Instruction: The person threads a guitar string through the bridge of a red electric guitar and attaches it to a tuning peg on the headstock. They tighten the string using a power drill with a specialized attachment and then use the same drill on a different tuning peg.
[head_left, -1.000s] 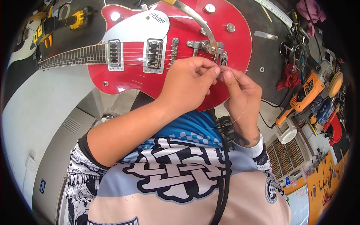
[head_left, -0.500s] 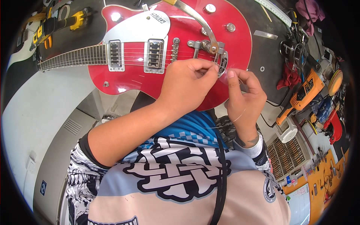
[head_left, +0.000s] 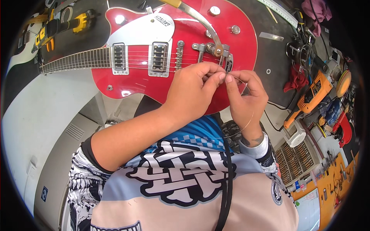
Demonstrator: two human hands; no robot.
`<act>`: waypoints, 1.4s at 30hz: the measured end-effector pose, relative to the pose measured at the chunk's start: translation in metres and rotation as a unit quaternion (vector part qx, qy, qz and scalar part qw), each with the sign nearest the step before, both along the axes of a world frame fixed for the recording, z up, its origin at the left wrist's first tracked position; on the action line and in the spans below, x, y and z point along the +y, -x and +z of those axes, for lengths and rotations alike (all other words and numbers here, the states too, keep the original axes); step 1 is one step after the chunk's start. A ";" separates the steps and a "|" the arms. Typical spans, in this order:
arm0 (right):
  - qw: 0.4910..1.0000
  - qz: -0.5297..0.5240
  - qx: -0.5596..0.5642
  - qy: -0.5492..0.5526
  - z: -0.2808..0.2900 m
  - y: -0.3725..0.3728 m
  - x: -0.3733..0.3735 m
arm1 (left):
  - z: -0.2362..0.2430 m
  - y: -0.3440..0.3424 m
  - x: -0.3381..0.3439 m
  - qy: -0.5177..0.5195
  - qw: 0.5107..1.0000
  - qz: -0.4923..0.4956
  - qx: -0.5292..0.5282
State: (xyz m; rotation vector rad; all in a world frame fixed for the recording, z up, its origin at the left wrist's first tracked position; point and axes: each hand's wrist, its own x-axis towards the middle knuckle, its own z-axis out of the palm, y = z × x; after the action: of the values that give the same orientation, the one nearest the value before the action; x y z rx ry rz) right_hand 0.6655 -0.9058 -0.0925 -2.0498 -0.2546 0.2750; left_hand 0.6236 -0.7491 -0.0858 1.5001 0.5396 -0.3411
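Observation:
A red electric guitar (head_left: 135,85) lies across the dark bench, its neck (head_left: 77,59) toward the left. Over its body, just in front of the metal tremolo tailpiece (head_left: 212,48), my two hands meet fingertip to fingertip. A thin guitar string (head_left: 236,134) curves from my right hand (head_left: 249,96) down past the wrist. Thumb and forefinger of that hand pinch it. My left hand (head_left: 194,88) is closed in a pinch at the same spot, on the string; the tip between the fingers is too small to make out. Several strings run over the pickups (head_left: 158,57).
A curved tremolo arm (head_left: 202,21) reaches over the body. At right are a small ring (head_left: 268,71), a flat metal strip (head_left: 271,36), a red cloth (head_left: 296,79), an orange power tool (head_left: 314,92) and cables. A yellow and black clamp (head_left: 63,26) lies at upper left.
My right hand has moved slightly left, so its fingertips now meet those of my left hand. The loose string's curve has shifted with it.

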 end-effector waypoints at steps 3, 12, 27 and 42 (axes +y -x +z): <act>1.000 -0.008 -0.025 0.007 -0.002 0.001 0.001 | 0.000 0.001 0.001 0.033 0.999 0.002 -0.002; 0.983 0.034 -0.170 0.068 -0.022 0.008 -0.003 | -0.002 0.004 -0.004 0.073 0.996 0.014 0.051; 0.978 0.074 -0.183 0.070 -0.022 0.012 0.000 | -0.006 0.008 -0.011 0.099 0.989 0.065 0.086; 0.971 0.082 -0.207 0.085 -0.022 0.015 0.000 | -0.005 0.010 -0.017 0.094 0.987 0.113 0.066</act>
State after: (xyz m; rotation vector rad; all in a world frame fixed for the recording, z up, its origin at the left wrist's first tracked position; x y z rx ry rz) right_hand 0.6509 -0.9063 -0.1149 -2.2461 -0.6786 -0.0387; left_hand 0.6136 -0.7665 -0.0909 1.2254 0.7546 -0.3057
